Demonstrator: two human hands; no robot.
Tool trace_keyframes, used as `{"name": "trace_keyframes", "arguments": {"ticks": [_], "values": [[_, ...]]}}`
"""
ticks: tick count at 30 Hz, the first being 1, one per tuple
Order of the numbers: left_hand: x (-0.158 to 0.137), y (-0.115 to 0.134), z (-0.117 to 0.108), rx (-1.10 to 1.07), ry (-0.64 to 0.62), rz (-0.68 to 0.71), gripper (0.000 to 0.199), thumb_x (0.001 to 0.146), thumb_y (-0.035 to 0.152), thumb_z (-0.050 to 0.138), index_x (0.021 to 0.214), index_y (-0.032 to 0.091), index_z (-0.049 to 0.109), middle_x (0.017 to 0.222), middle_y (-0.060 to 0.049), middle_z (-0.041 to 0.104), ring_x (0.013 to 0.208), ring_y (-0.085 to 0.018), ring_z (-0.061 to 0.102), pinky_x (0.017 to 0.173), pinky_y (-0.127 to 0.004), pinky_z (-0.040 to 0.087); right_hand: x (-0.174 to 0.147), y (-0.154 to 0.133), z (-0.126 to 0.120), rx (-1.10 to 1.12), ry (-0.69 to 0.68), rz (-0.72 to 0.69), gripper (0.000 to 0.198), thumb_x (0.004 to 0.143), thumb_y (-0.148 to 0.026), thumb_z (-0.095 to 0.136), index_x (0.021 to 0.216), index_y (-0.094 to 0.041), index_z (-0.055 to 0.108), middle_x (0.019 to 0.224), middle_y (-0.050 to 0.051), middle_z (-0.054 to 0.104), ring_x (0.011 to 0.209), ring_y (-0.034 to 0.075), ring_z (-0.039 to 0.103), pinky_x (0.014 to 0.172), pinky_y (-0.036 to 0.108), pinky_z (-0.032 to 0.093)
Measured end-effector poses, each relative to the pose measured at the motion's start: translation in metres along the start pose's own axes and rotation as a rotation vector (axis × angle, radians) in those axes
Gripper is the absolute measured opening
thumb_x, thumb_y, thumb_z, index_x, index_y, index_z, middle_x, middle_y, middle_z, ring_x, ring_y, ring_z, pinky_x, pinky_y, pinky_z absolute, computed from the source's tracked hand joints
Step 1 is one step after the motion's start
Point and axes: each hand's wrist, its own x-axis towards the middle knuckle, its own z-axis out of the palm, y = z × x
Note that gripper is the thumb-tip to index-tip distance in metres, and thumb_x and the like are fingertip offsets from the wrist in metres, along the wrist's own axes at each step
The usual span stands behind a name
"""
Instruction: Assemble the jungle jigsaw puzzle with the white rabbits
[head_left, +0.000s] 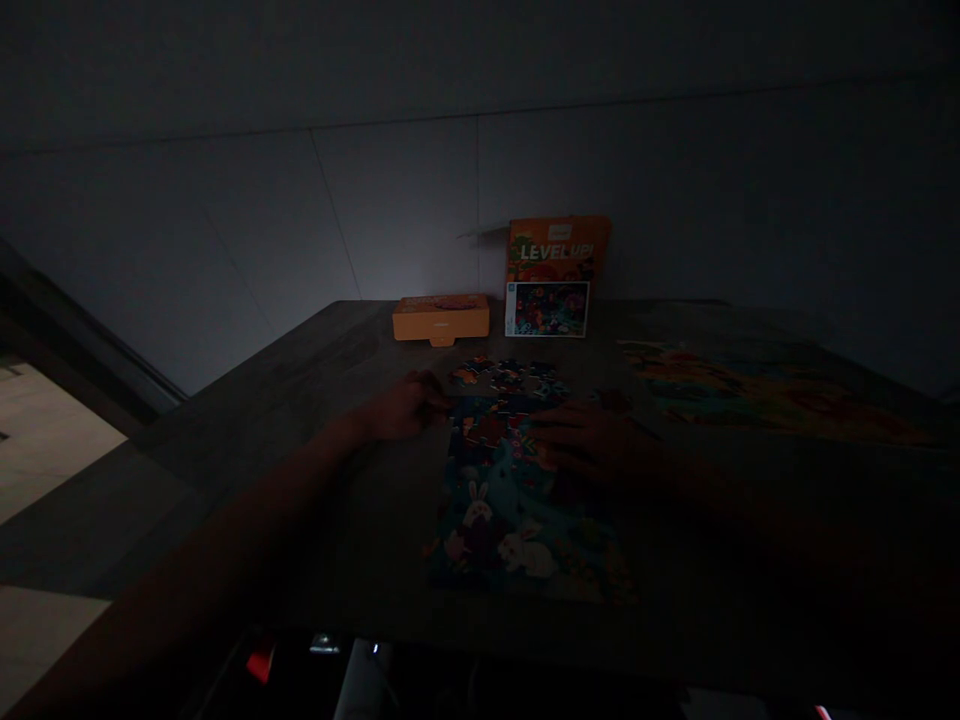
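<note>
A partly joined jigsaw puzzle with white rabbits lies on the dark table in front of me. Beside its upper left edge is my left hand, fingers curled together; whatever they may hold is too dark to make out. My right hand rests over the right side of the puzzle, its fingers stretched out and pointing left. Beyond the joined part lie several loose puzzle pieces, some linked in small clusters. One more dark piece lies just past my right hand.
At the back, an orange box lies flat. An upright "LEVEL UP!" box has a picture card leaning on it. A second colourful puzzle spreads over the right side. A pale wall borders the table.
</note>
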Motion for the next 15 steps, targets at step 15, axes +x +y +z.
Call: {"name": "trace_keyframes", "arguments": {"ticks": [15], "values": [[0.000, 0.020, -0.007, 0.017, -0.048, 0.031, 0.021, 0.089, 0.028, 0.058, 0.094, 0.020, 0.076, 0.111, -0.010, 0.064, 0.112, -0.027, 0.053, 0.100, -0.044, 0.043, -0.001, 0.012, -0.007, -0.149, 0.178, -0.057, 0.031, 0.098, -0.033, 0.046, 0.111, -0.019, 0.070, 0.108, 0.010, 0.071, 0.098, 0.022, 0.063, 0.087, 0.037, 0.048]]}}
